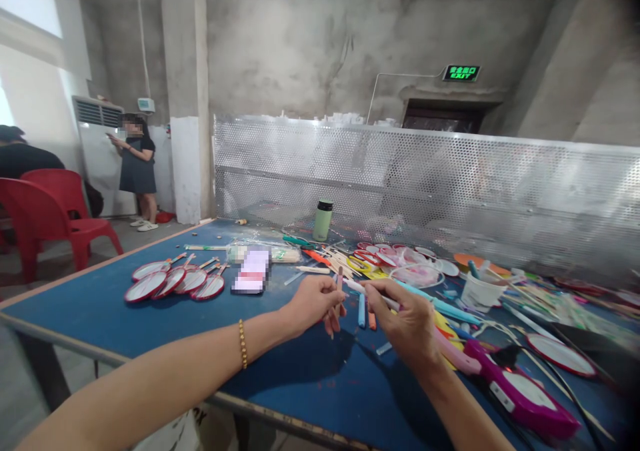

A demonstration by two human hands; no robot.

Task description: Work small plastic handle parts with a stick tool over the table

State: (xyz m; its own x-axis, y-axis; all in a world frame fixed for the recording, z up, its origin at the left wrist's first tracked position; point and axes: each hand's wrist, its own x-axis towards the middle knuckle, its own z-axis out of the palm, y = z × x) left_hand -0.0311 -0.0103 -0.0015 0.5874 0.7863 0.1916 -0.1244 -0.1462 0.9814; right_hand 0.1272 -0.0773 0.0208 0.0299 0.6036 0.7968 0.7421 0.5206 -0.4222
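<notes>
1. A pink stick (339,283) is held nearly upright, pinched in the closed fingers of the left hand (314,302), over the blue table (100,311).
2. A white stick (357,287) is clamped in the right hand (407,324), its free end near the pink stick.
3. A blue stick (361,311) and an orange stick (372,320) are seen lying on the table between the hands.
4. Red-rimmed fans (173,282) are laid well to the left.

Thin pink stick (339,281) stands near upright, white stick (356,285) slanting just beside.

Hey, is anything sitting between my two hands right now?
Yes: a blue stick and an orange stick lie on the table between the left hand, holding a pink stick, and the right hand, holding a white stick.
</notes>
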